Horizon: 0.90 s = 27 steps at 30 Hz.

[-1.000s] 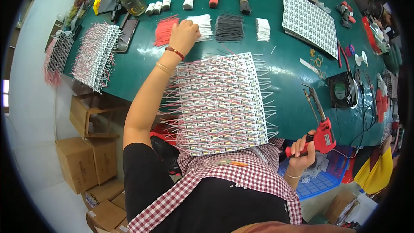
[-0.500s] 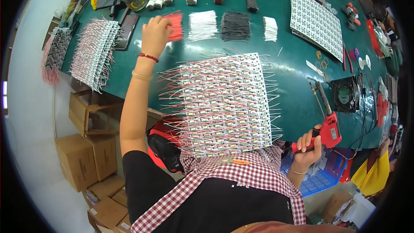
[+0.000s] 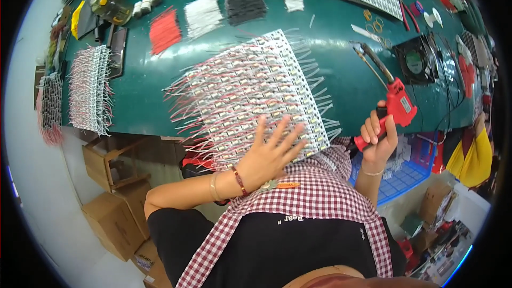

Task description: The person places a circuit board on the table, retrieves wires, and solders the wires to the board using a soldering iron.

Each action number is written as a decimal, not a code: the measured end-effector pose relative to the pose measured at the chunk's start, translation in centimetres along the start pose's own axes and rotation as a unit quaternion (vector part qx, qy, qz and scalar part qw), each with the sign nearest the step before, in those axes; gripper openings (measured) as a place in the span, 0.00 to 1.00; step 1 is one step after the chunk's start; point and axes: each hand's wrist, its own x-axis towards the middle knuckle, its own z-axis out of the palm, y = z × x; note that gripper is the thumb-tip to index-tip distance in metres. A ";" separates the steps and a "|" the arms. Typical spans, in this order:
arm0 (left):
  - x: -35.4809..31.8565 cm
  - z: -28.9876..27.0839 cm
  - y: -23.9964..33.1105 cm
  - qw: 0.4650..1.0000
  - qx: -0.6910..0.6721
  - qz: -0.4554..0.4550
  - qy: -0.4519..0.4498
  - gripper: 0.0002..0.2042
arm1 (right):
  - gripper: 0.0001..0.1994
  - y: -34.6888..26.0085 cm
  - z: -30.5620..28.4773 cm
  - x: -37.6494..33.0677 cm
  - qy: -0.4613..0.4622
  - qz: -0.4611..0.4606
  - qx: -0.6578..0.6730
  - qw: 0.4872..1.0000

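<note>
Left hand (image 3: 269, 156) withdrawn from red wires (image 3: 164, 29), fingers spread steadying panel (image 3: 250, 93); right hand (image 3: 378, 137) nearby grips soldering gun (image 3: 392, 108)

Left hand (image 3: 269, 152) flat, fingers spread; right hand (image 3: 377, 137) fisted, wrist upright.
</note>
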 end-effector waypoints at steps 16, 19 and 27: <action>-4.9 -8.0 2.0 0.977 0.107 -0.147 0.112 0.20 | 0.17 -1.8 -3.8 1.2 -0.057 -0.062 0.031 0.996; -7.9 -12.3 -0.8 0.935 0.103 -0.169 0.296 0.13 | 0.16 -1.9 -5.2 1.3 -0.073 -0.086 0.045 0.993; -21.8 -22.4 -6.3 0.779 0.163 -0.350 0.495 0.13 | 0.16 -4.2 -5.1 0.9 -0.081 -0.126 0.007 0.989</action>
